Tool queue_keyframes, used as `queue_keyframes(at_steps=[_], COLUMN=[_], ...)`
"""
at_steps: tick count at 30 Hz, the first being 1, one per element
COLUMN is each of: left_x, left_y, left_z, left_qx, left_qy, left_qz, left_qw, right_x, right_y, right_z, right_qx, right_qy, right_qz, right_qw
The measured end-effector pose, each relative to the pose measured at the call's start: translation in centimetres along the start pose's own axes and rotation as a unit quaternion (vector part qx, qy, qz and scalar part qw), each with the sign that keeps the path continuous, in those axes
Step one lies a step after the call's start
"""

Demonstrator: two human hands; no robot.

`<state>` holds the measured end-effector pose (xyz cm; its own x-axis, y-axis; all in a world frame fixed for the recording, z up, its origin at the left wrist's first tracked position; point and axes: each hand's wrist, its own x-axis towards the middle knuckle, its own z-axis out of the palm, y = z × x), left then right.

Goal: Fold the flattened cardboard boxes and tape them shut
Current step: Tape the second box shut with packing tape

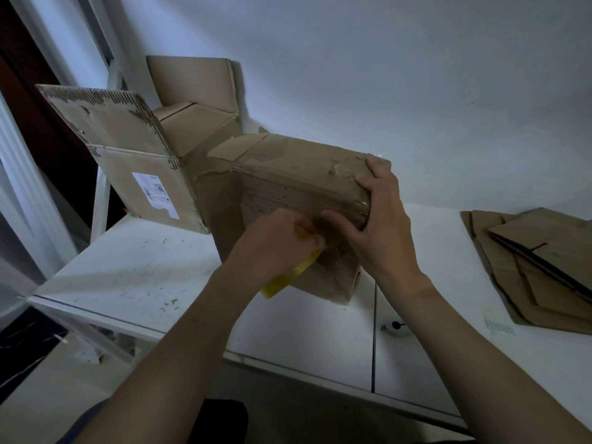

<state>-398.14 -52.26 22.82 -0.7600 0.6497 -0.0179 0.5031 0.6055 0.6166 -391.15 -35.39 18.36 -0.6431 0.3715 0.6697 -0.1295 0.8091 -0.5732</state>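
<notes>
Centre: cardboard box point(288, 174), folded up, resting on the white worktop point(144, 267), one long side turned toward the camera, clear tape point(358, 205) glossy along its right end. Lower centre: left hand point(272, 241), fingers curled round a yellow tool point(285, 278) held against the lower part of the near side. Beside it: right hand point(374, 225) holding the box's right end, fingers point(379, 169) hooked over the top edge, thumb flat on the near side. Rear left: open box point(134, 149) with a white label point(155, 195), flaps up, touching the centre box; second open box point(198, 123) behind it, against the wall. Far right: stack of flattened boxes point(538, 267) on the worktop, well apart from both hands; short strip of tape point(499, 326) just beside the stack
</notes>
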Motion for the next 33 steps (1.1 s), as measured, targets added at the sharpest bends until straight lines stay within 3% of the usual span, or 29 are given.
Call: queue_keyframes(at_steps=[6, 10, 13, 15, 18, 20, 23, 25, 28, 33], left_x=[0.4, 0.5, 0.6, 0.6, 0.4, 0.3, 0.0, -0.3, -0.9, -1.5], left_y=[0.1, -0.1, -0.3, -0.2, 0.2, 0.5, 1.0, 1.5, 2.1, 2.5], left_z=[0.2, 0.6, 0.8, 0.9, 1.1, 1.3, 1.2, 1.2, 1.1, 0.8], left_qx=[-0.038, -0.038, -0.039, -0.038, -0.031, -0.028, -0.014, 0.002, 0.026, 0.061], left_qy=[0.037, 0.042, 0.061, 0.076, 0.089, 0.098, 0.112, 0.124, 0.144, 0.153], left_qz=[0.02, 0.008, 0.004, 0.0, -0.004, -0.004, -0.007, -0.004, -0.009, -0.012], left_qw=[0.998, 0.998, 0.997, 0.996, 0.996, 0.995, 0.994, 0.992, 0.989, 0.986], right_x=[0.1, 0.6, 0.6, 0.0, -1.3, -2.3, -4.5, -6.0, -7.8, -9.9], right_y=[0.1, -0.4, -0.4, 0.2, 2.0, 3.7, 5.8, 6.5, 7.2, 8.3], right_z=[0.5, -0.8, -3.1, -4.6, -6.3, -7.0, -7.5, -7.7, -7.6, -6.9], right_qx=[-0.015, -0.034, 0.016, 0.047, -0.032, -0.124, -0.224, -0.257, -0.272, -0.308], right_qy=[0.024, -0.031, -0.099, -0.086, -0.087, -0.18, -0.383, -0.449, -0.471, -0.439], right_qz=[0.011, 0.029, 0.04, 0.07, 0.098, 0.105, 0.153, 0.187, 0.213, 0.197], right_qw=[1.0, 0.999, 0.994, 0.993, 0.991, 0.97, 0.883, 0.835, 0.812, 0.82])
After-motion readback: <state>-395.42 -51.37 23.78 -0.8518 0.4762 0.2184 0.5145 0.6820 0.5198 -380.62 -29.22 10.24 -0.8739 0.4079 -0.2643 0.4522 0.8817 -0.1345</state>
